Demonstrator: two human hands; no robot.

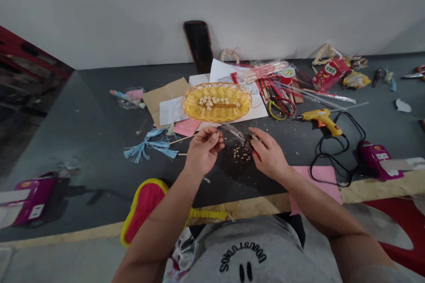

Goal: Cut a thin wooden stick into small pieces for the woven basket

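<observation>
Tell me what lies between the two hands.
In the head view, pale crumbs dot the tabletop between the left hand and right hand; a metal tool in the right hand reaches into the gap.

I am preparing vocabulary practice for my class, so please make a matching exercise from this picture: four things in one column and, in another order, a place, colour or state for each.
Things
1. basket
2. phone
3. metal tool
4. tassels

Descriptions
A. propped upright against the wall
B. light blue
C. held in the right hand
D. woven, with small pale pieces inside

Right pairs
1-D; 2-A; 3-C; 4-B
</observation>
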